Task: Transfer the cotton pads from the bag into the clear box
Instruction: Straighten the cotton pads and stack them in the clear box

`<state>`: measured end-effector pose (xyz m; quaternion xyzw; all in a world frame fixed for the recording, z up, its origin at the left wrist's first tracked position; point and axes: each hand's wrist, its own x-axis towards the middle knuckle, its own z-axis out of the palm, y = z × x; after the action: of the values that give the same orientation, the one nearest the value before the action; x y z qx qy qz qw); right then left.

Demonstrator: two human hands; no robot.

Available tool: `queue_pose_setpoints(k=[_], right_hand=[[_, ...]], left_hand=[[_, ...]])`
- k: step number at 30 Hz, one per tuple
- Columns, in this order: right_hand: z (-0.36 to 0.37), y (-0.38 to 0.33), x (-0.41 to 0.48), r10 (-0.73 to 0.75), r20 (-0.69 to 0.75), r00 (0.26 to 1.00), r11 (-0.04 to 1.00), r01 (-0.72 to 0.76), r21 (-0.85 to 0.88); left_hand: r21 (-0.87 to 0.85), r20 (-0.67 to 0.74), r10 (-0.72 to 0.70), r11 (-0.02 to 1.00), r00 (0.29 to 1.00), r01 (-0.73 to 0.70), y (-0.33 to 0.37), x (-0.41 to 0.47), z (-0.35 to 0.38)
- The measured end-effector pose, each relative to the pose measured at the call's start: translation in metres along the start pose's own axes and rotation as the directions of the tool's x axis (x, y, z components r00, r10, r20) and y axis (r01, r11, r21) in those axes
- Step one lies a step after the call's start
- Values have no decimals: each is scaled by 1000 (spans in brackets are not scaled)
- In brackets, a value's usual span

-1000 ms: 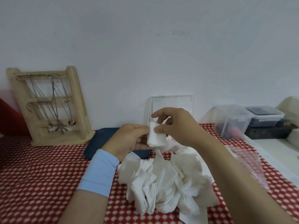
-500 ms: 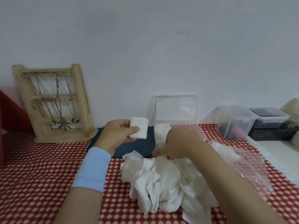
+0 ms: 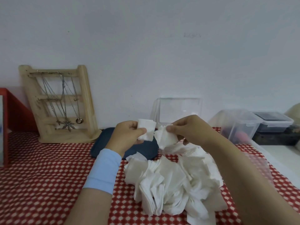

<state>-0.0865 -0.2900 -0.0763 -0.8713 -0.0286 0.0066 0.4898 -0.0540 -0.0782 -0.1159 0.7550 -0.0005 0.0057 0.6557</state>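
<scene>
My left hand (image 3: 128, 137) holds a small stack of square white cotton pads (image 3: 146, 132) above the dark blue tray. My right hand (image 3: 190, 129) pinches a few more cotton pads (image 3: 165, 138) just to the right of that stack, the two lots almost touching. Below both hands lies a loose heap of cotton pads (image 3: 170, 181) on the red checked cloth. The clear box (image 3: 178, 109) stands behind my hands with its lid up against the wall; its lower part is hidden. The clear plastic bag (image 3: 259, 164) lies flat beside my right forearm.
A wooden jewellery stand (image 3: 60, 104) with necklaces leans on the wall at the left. A dark blue tray (image 3: 146, 150) lies under my left hand. Two lidded plastic containers (image 3: 240, 125) stand at the right, and a red frame (image 3: 9, 114) at the far left.
My right hand has lifted off the heap with a few pads and come up beside my left hand. My left hand has kept its stack and shifted slightly right.
</scene>
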Motion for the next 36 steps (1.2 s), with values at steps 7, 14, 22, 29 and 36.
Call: queue_pose_setpoints(k=[7,14,22,29,36], right_hand=[[3,0,4,-14,-15,1000,992,16,129],[1,1,2,-95,-32,995,993,97,71],[-1,1,3,-89,2,996,961,85,265],[-6,5,5,-54,9,998,951,49,305],[4,-1,5,-182,-138,974,970,200,136]], left_hand=[[-1,104,-45,999,994,45,2,-3,17],[-158,268,-89,978,959,135,6,-8,26],[-189,421,-23,975,907,113,13,-15,24],[-295,404,-67,934,912,199,12,-11,17],[-210,308,-92,964,947,162,16,-11,20]])
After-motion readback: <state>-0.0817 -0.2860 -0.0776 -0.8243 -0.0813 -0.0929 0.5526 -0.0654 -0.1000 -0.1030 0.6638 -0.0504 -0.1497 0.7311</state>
